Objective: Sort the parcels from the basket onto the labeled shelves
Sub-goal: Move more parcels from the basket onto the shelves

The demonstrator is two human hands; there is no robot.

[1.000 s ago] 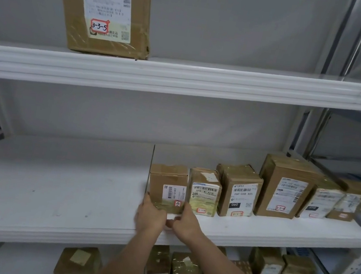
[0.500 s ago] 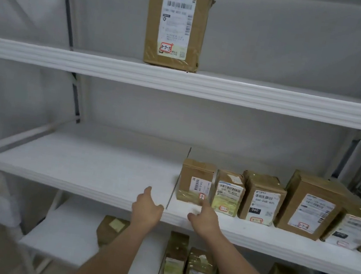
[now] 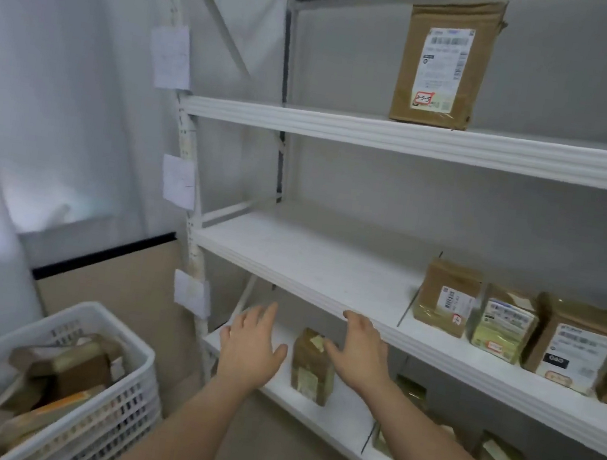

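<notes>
Both hands were held out with nothing in them, fingers loose and spread. The left hand was seen nearer the basket, which lay down and to the left of it. The right hand was farther off, by the edge of the middle shelf. More parcels were piled inside the basket, so the left hand was judged better placed for the next reach.

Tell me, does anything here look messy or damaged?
Mostly tidy. The tall box on the upper shelf has a crumpled, dented top. Parcels in the basket lie jumbled. Shelved parcels stand upright in rows.
</notes>
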